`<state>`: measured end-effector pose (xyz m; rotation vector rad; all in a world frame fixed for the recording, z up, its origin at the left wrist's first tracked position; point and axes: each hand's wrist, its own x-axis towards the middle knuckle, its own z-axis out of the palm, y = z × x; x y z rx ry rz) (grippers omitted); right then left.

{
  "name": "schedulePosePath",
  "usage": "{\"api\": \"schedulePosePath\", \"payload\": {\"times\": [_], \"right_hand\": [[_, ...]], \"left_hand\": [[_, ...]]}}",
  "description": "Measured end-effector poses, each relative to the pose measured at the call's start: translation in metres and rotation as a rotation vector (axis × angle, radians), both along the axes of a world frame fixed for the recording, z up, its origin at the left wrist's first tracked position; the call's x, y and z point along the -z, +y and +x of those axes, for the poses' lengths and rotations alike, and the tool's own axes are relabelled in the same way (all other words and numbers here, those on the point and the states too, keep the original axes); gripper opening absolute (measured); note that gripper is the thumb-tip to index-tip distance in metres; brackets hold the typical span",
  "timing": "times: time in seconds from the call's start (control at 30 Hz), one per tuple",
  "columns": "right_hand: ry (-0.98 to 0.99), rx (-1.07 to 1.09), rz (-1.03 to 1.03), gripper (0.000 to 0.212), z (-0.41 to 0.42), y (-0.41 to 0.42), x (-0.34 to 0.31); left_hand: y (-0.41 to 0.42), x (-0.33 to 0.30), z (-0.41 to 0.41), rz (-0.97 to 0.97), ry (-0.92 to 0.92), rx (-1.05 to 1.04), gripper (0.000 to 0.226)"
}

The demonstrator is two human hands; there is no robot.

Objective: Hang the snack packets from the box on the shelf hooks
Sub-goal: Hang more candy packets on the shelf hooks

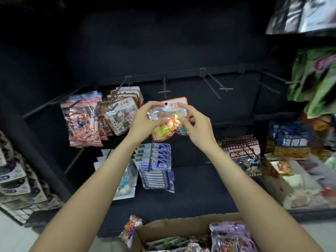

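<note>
Past the filled hooks of red-striped packets (82,122), the left hand (143,119) pinches the orange snack packet (171,118) at its left edge, while the right hand (197,124) pinches its right side, likely squaring the punched hole (top centre) to the bare hook (164,90) just above. Further right, empty hooks (214,84) leave open room; the box (181,230) sits below.
</note>
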<state>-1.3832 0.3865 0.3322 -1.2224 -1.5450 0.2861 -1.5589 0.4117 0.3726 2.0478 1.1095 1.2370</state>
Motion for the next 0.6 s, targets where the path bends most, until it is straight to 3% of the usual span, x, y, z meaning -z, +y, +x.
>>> {"api": "schedulePosePath", "payload": {"times": [0.2,0.47,0.6], "right_hand": [[-0.072,0.065,0.017,0.043,-0.002,0.033,-0.014],[-0.049,0.081,0.021,0.042,0.001,0.039,-0.002],[-0.172,0.112,-0.048,0.055,-0.002,0.044,0.002]], "left_hand": [[0.026,-0.001,0.009,-0.035,-0.161,-0.095,0.046],[0.035,0.005,0.01,0.004,-0.076,-0.093,0.047],[0.046,0.008,0.008,0.036,-0.041,-0.129,0.048]]}}
